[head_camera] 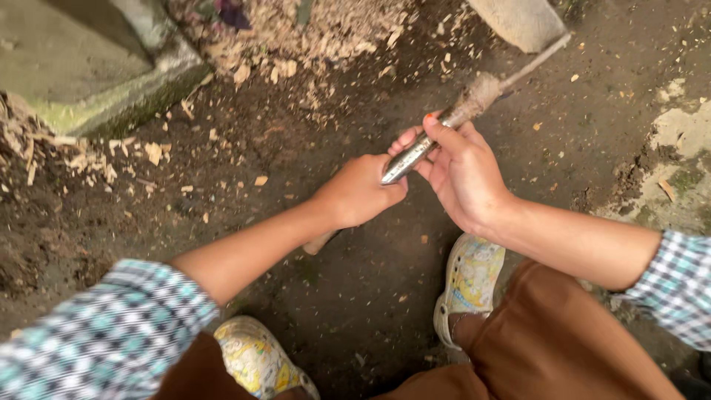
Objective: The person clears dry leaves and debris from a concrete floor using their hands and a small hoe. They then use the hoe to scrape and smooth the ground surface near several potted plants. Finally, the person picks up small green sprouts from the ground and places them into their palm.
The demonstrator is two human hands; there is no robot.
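Note:
My left hand is closed around a knife. Its pale handle end pokes out below the fist, and the shiny metal blade points up and to the right. My right hand grips a rough wooden stick, which runs up to the right and thins to a narrow tip. The blade lies against the stick's near end, under my right thumb. Both hands are close together above dark soil.
Pale wood shavings lie heaped at the top and scattered at the left. A mossy concrete block stands at the top left. A grey stone sits at the top right. My patterned shoes rest on the dirt below.

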